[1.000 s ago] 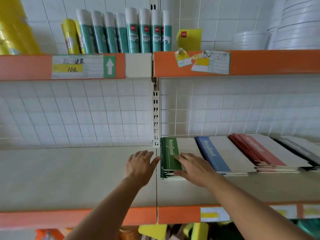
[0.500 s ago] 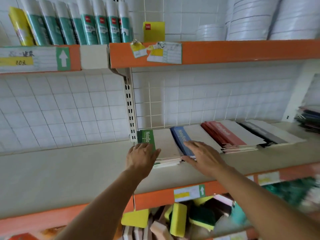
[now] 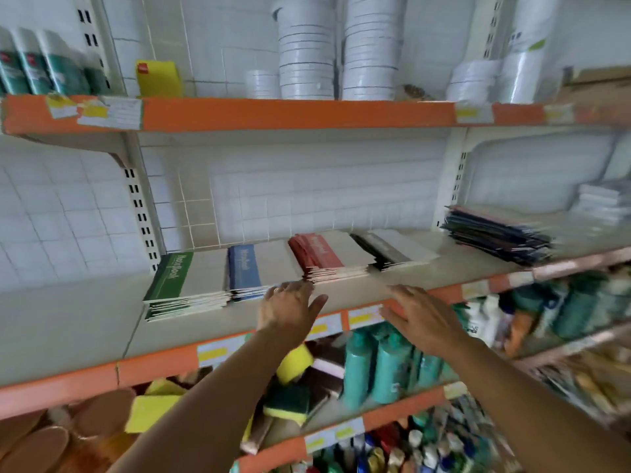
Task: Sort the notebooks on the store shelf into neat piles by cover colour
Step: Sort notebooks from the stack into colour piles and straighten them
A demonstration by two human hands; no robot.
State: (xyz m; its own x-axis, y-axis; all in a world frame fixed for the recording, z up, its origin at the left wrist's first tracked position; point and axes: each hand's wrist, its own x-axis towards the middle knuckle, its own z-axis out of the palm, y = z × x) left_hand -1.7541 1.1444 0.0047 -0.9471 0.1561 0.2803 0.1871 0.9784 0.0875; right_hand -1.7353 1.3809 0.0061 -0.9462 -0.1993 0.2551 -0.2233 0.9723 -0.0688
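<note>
Both bare forearms rise from the bottom of the view, reaching up and forward toward twelve o'clock. The left hand (image 3: 290, 310) is held with its back to the camera, fingers straight and close together, the thumb splayed out toward two o'clock; a ring shows on one finger. The right hand (image 3: 421, 317) sits just to its right, at about the same height, palm down, fingers spread and pointing toward ten o'clock. Neither hand holds anything. The two hands stay apart, not touching.
</note>
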